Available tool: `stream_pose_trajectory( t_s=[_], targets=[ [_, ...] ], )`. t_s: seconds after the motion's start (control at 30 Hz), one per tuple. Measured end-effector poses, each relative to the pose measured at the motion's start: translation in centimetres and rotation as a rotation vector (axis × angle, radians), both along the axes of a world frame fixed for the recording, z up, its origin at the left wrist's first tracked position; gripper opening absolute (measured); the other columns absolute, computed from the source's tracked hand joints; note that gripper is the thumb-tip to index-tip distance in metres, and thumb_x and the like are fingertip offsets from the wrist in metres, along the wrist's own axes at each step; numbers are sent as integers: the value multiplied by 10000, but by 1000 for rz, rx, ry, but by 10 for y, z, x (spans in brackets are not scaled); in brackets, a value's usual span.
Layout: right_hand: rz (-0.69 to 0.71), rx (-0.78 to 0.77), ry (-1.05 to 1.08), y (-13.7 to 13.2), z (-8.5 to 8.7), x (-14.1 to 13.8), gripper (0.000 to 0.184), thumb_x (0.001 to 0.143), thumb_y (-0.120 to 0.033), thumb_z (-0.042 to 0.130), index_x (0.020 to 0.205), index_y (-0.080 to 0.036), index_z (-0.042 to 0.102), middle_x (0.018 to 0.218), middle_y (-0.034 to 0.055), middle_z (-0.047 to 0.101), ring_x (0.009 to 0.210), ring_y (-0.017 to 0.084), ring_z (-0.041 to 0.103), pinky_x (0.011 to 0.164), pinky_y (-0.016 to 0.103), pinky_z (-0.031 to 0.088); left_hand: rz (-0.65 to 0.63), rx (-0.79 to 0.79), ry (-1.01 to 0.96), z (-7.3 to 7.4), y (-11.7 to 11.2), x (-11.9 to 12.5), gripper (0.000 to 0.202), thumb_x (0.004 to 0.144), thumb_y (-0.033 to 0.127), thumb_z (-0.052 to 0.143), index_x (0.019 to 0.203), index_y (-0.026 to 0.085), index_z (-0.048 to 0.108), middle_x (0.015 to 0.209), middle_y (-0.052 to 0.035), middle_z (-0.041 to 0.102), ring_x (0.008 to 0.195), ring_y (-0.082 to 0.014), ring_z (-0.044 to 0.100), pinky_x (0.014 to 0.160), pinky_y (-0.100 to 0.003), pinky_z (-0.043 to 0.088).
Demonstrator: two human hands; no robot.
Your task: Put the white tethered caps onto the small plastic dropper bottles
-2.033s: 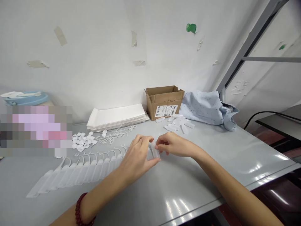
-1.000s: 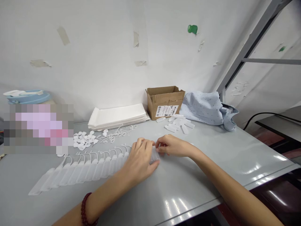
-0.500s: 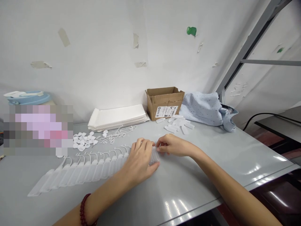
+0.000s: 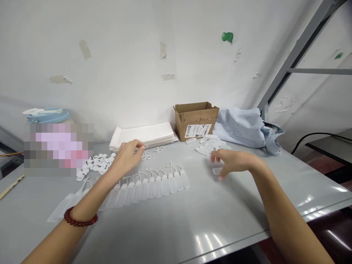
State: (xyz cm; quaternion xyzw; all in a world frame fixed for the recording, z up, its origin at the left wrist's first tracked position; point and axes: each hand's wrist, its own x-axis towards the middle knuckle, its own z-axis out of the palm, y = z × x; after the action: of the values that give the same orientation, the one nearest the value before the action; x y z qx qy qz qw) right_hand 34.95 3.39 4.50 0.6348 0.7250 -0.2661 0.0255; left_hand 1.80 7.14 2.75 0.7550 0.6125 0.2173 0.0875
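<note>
A row of small clear plastic tubes with white hook caps (image 4: 154,183) lies side by side on the grey table (image 4: 192,220). My left hand (image 4: 128,156), with a red bead bracelet on its wrist, is over the loose white hooks (image 4: 151,152) behind the row. Its fingers are curled together, and what they hold is hidden. My right hand (image 4: 233,161) is to the right of the row. Its thumb and fingers are pinched round one small clear tube (image 4: 217,171) just above the table.
A heap of clear tubes (image 4: 210,145) lies before an open cardboard box (image 4: 195,120). White caps (image 4: 96,163), a stack of white sheets (image 4: 144,135), a blue cloth (image 4: 244,126) and a blue container (image 4: 45,114) stand round the back. The table's front edge runs lower right.
Both hands have left the right end of the row. My left hand moved back-left to the hooks, my right hand moved right to a loose tube. The row has grown longer.
</note>
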Motion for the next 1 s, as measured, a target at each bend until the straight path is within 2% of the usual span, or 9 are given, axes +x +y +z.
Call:
stream_pose_trajectory(
  t_s=[0.1, 0.2, 0.27, 0.4, 0.5, 0.6, 0.73, 0.87, 1.0],
  targets=[
    [15, -41, -79, 3, -3, 9, 354, 483, -134, 729, 815, -235, 656, 885, 32, 661, 700, 207, 598, 516, 253, 381, -77, -26, 75, 1, 8, -11, 209, 823, 258, 444, 831, 172, 635, 934, -99, 707, 953, -310, 611, 827, -437, 457],
    [16, -7, -76, 8, -11, 8, 218, 501, -91, 703, 678, -211, 658, 786, 31, 658, 617, 186, 577, 487, 252, 348, -185, -30, 132, -6, 13, -3, 193, 818, 205, 476, 890, 182, 653, 1001, -81, 704, 998, -281, 611, 873, -400, 458],
    [18, 60, -47, 11, -16, 4, 161, 526, -104, 707, 651, -193, 656, 765, 41, 652, 611, 187, 572, 494, 259, 348, -242, -35, 162, -12, 18, 6, 199, 843, 187, 494, 970, 186, 646, 1058, -75, 685, 992, -258, 619, 875, -388, 473],
    [24, 317, 58, 14, -22, -18, 121, 712, -215, 643, 824, -170, 649, 818, 61, 646, 721, 209, 583, 598, 286, 390, -292, -35, 207, -23, 30, 22, 285, 909, 287, 552, 1164, 162, 563, 1177, -92, 594, 992, -222, 609, 840, -424, 517],
    [39, 526, 150, 12, -29, -42, 171, 808, -214, 567, 966, -157, 600, 969, 87, 627, 849, 215, 569, 711, 304, 407, -302, -41, 212, -25, 36, 30, 328, 908, 315, 562, 1197, 163, 540, 1199, -93, 573, 998, -221, 604, 826, -429, 526],
    [74, 638, 232, 8, -36, -59, 147, 823, -196, 572, 964, -162, 588, 1027, 96, 615, 859, 207, 567, 725, 305, 421, -291, -41, 178, -19, 36, 32, 308, 911, 309, 554, 1186, 169, 549, 1198, -92, 577, 996, -218, 604, 831, -423, 524],
    [112, 750, 325, 5, -44, -66, 130, 835, -193, 577, 963, -178, 588, 1010, 102, 617, 864, 219, 572, 720, 321, 446, -224, 7, 62, 1, 30, 27, 297, 909, 308, 556, 1170, 165, 559, 1184, -91, 585, 994, -219, 604, 835, -424, 521],
    [152, 854, 398, 5, -53, -68, 135, 838, -185, 578, 972, -177, 588, 979, 110, 624, 909, 254, 560, 760, 378, 466, -82, 85, -158, 18, 16, 22, 161, 846, 226, 545, 938, 146, 651, 950, -72, 672, 887, -225, 612, 833, -387, 491],
    [231, 913, 454, 3, -58, -75, 120, 848, -172, 573, 967, -180, 589, 945, 104, 633, 898, 253, 572, 772, 391, 486, -18, 18, -416, 21, -5, 24, 194, 776, 269, 548, 871, 149, 668, 777, -46, 683, 690, -184, 608, 648, -308, 498]
  ],
)
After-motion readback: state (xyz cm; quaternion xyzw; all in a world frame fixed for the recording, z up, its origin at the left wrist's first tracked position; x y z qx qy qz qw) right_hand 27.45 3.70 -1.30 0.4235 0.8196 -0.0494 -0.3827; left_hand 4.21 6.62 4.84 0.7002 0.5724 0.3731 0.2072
